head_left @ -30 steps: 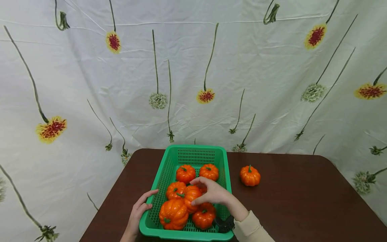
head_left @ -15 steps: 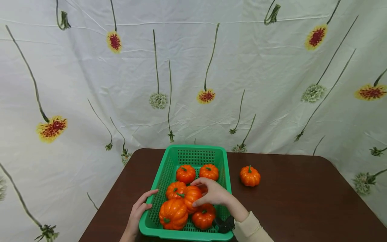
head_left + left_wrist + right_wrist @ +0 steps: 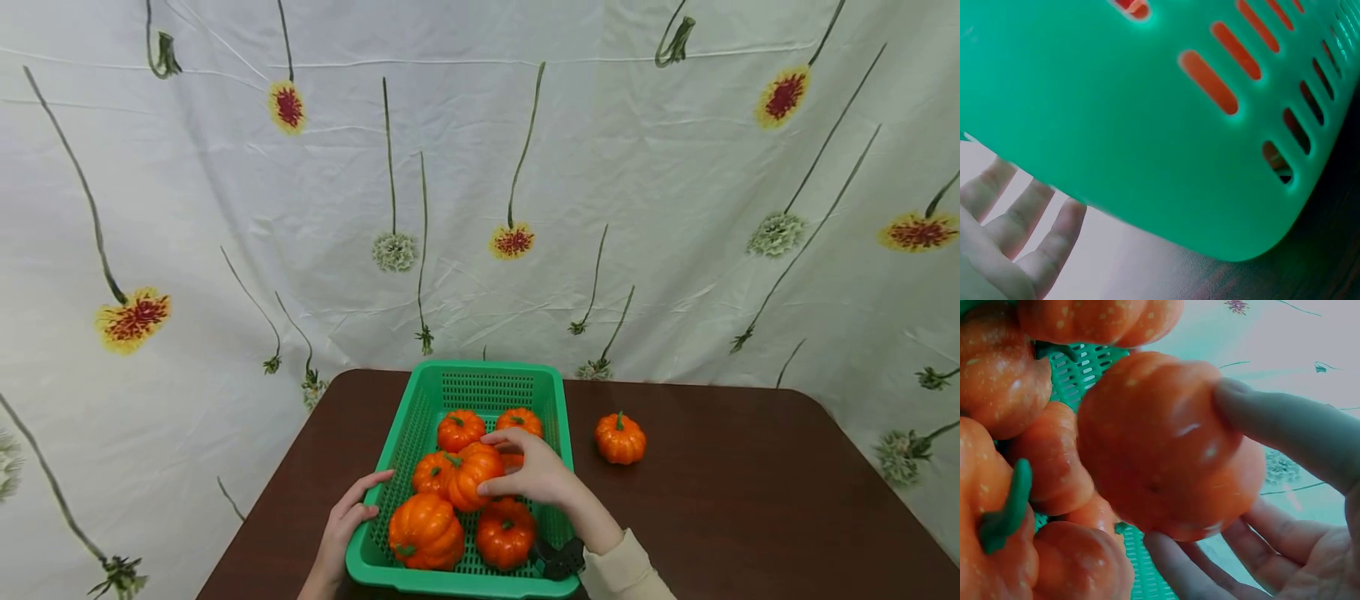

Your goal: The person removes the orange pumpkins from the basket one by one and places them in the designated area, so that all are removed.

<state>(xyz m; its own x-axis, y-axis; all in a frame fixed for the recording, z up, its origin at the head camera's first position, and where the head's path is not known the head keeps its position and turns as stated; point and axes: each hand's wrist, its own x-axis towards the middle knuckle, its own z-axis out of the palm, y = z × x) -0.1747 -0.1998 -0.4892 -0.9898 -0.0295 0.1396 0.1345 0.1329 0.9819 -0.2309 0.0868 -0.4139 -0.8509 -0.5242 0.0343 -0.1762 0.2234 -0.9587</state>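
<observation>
In the head view, a green plastic basket (image 3: 564,417) holds several small orange pumpkins with green stems. My right hand (image 3: 536,471) pinches one pumpkin (image 3: 471,477) between thumb and fingers, above the others; the right wrist view shows this pumpkin (image 3: 1160,444) with the thumb on one side and fingers on the other. My left hand (image 3: 347,525) rests on the basket's left rim with fairly straight fingers. Up close in the left wrist view, the fingers (image 3: 1054,244) meet the basket's edge, which hides their tips. A large pumpkin (image 3: 426,533) lies at the basket's near left, another pumpkin (image 3: 507,533) to its right.
One pumpkin (image 3: 620,438) sits on the dark brown table (image 3: 735,492), right of the basket. A white cloth (image 3: 465,183) printed with flowers hangs behind the table. A black strap (image 3: 557,560) shows near the right wrist.
My right hand has lifted its pumpkin slightly up and away from the near pumpkins. The large near-left pumpkin has shifted a little left. My left hand stays on the rim.
</observation>
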